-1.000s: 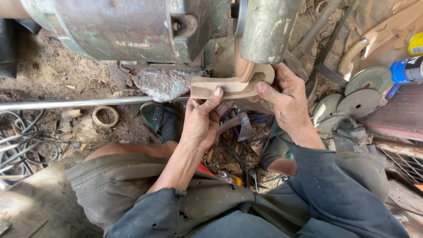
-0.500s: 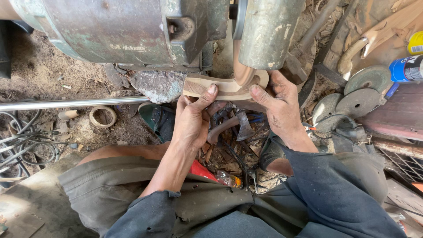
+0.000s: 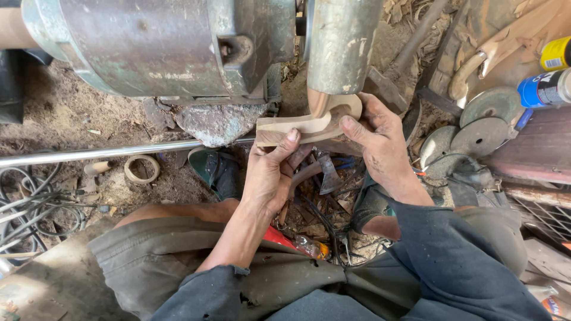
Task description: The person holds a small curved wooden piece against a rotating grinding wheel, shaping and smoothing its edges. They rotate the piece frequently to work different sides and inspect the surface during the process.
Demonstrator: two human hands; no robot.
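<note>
The left hand gripped the near end of a curved wood piece, thumb pressed on its top face and the other fingers curled beneath. The right hand held the far, hooked end, thumb on top near the curve and fingers wrapped under and behind it. So both hands were clamped on the wood, which sat level between them, just under the metal guard of the machine, its upturned tip touching or nearly touching the guard's lower edge; the exact contact could not be told.

To the left of the guard sat the motor, with a flat stone under it. A steel rod ran across the dirt floor, with a small ring just below it and cables at the left edge. A hatchet lay beneath the hands. Round discs lay to the right, near a blue can and a yellow can.
</note>
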